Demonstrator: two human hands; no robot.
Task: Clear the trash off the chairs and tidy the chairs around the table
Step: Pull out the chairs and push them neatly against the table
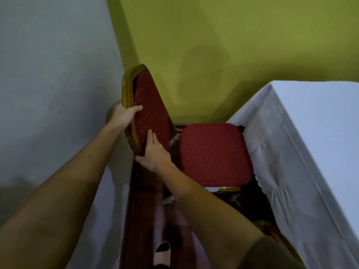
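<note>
A: Report on the chair (194,144).

B: One chair in full view, with a gold frame and red dotted upholstery. It stands in the corner where the grey wall (48,74) meets the green wall (233,45). Its backrest (149,113) is on the side toward the grey wall; its seat (213,154) faces the table (310,142) and reaches the hanging white cloth on that side.

A: Hands?

B: Both are on the backrest. The left hand (124,116) grips the frame's outer edge partway down, thumb hooked over onto the red padding and the other fingers hidden behind the frame. The right hand (153,152) is lower, at the bottom end of the frame, fingers extended flat against the padding and thumb beneath the frame's end. Whether it is clamping or merely pressing, I cannot tell.

A: Trash on the seat?

B: The seat cushion shows only its fabric. A pale scrap (173,140) lies in the gap between backrest and seat; what it is I cannot tell. More pale bits (169,200) lie lower, on the dark floor below the right forearm.

A: Anything else?

B: A gold and red edge of a second chair (266,226) shows at the lower right, mostly hidden by the arm and the cloth. A pink slipper (162,253) with a dark toe sits at the bottom, on the floor.
</note>
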